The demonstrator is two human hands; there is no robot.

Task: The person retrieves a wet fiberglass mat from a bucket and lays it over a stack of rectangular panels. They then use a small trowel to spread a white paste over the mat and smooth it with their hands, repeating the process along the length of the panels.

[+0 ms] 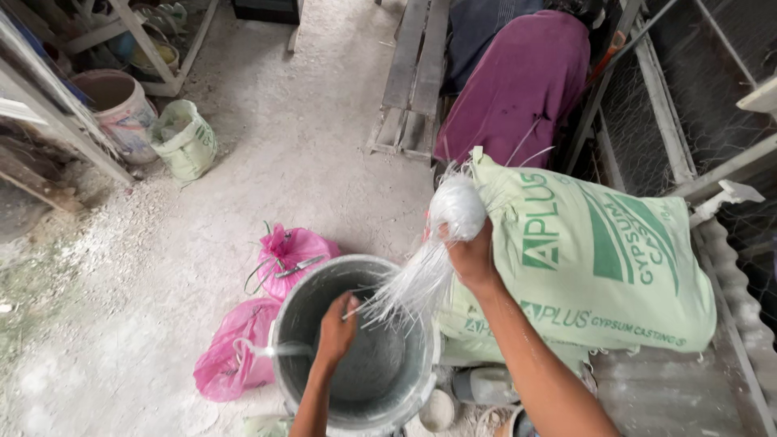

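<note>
A person's right hand [471,257] grips a thick white bundle of glassy fibre strands [456,209] above the rim of a round grey metal bucket [356,340], fingers closed around the bundle's bulbous top while the loose ends fan down toward the bucket's mouth. The left hand [336,328] reaches into the bucket, fingers pinched narrow on the tips of a few strands, just below the hanging fan. The bucket's inside is coated pale grey; whether it holds anything else cannot be told.

Directly right of the bucket, and touching its rim, lies a large pale green woven sack with dark green printing [591,259], resting on its side atop a second sack of the same kind. Left of the bucket, two bright pink plastic bags [267,316] sit on the dusty pale concrete floor [307,146], one against the bucket's wall, the other just behind it with a knotted top. Far off to the upper left of the bucket stand a dirty white plastic pail [121,109] and a small pale green sack [184,139] beside a wooden frame. Beyond the bucket, past the big sack, a person in a magenta garment [522,85] bends beside a weathered grey wooden bench [414,73]. Wire mesh fencing [696,89] runs along the right, behind the sack.
</note>
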